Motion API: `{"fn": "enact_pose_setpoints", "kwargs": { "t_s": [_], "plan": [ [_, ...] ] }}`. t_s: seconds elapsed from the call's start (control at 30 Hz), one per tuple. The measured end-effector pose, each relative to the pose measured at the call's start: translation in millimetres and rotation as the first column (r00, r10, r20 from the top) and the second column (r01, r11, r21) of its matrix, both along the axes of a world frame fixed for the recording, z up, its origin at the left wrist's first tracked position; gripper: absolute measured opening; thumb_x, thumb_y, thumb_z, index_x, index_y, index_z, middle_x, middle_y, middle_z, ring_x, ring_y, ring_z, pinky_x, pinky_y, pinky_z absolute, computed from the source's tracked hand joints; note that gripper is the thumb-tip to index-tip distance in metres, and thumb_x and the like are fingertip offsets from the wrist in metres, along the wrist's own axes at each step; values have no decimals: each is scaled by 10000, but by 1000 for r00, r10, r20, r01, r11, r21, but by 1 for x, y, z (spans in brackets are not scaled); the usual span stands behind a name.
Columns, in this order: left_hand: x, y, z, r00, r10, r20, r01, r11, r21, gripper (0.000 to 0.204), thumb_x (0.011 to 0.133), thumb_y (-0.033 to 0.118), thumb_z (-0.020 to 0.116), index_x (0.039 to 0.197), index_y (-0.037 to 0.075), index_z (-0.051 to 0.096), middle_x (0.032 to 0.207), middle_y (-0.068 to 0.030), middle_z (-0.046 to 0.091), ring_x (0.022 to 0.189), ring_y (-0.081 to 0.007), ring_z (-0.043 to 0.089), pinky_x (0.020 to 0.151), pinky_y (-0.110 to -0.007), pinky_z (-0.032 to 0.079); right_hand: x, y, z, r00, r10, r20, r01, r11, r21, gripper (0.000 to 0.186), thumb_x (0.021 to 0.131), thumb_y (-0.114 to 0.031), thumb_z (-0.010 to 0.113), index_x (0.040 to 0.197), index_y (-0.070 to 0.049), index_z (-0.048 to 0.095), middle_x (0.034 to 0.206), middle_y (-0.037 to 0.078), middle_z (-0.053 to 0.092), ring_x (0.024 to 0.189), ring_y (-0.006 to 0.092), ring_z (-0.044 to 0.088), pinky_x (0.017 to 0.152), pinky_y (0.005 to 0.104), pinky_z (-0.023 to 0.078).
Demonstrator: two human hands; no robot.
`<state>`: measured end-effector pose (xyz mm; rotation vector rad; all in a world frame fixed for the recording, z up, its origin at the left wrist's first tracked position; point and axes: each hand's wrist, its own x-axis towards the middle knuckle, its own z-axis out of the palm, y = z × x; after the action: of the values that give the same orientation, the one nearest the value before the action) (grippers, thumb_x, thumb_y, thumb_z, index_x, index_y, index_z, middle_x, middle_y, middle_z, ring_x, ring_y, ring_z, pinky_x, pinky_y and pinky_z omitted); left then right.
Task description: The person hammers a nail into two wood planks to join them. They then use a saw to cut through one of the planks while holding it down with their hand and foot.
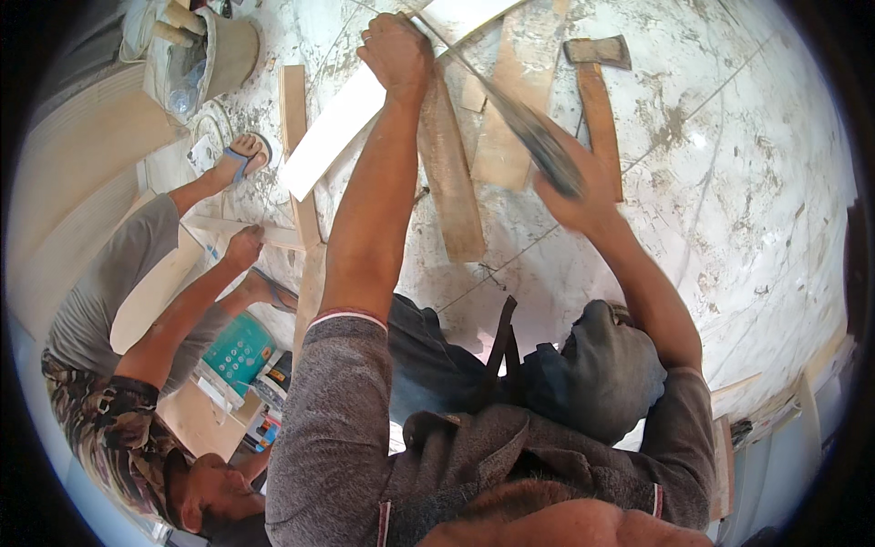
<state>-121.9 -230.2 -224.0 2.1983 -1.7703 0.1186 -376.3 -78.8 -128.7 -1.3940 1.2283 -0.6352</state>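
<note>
My left hand [396, 55] is closed at the far side, pressing down on a long white board [337, 132] that slants across the floor. In my right hand [583, 187] is the handle end of a handsaw [533, 137], blurred by motion. Its thin blade runs away to the upper left, toward the board just beside my left hand. Beneath lies a worn brown plank [448, 182], and to its right a lighter plank [515, 100]. An axe [599, 118] with a wooden handle lies right of the planks, close to my right hand.
At the left, another person squats, a hand [244, 247] on a wooden frame [301, 173]. A bucket [228, 59] holding tools stands at the far left. Near that person are a teal box [239, 351] and curved wooden panels [100, 164]. The white floor [729, 201] is stained.
</note>
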Motion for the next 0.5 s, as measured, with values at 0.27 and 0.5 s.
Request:
{"fn": "enact_pose_setpoints", "kwargs": {
  "t_s": [0.27, 0.5],
  "plan": [
    [2, 0, 7, 998, 45, 43, -45, 999, 5, 267, 929, 217, 465, 912, -21, 585, 941, -203, 628, 934, -396, 589, 803, -527, 436, -57, 62, 11, 995, 72, -73, -83, 984, -158, 689, 754, -22, 625, 1409, -28, 411, 1036, 207, 672, 844, 306, 685, 771, 365, 523],
    [-2, 1, 0, 998, 65, 26, -65, 998, 18, 200, 878, 177, 503, 899, -4, 586, 924, -162, 610, 937, -358, 562, 823, -480, 404, 11, -17, 10, 999, 1, 46, -7, 990, 144, 663, 757, -82, 638, 1393, -50, 454, 1238, 197, 593, 1005, 290, 640, 881, 341, 483]
  ]
}}
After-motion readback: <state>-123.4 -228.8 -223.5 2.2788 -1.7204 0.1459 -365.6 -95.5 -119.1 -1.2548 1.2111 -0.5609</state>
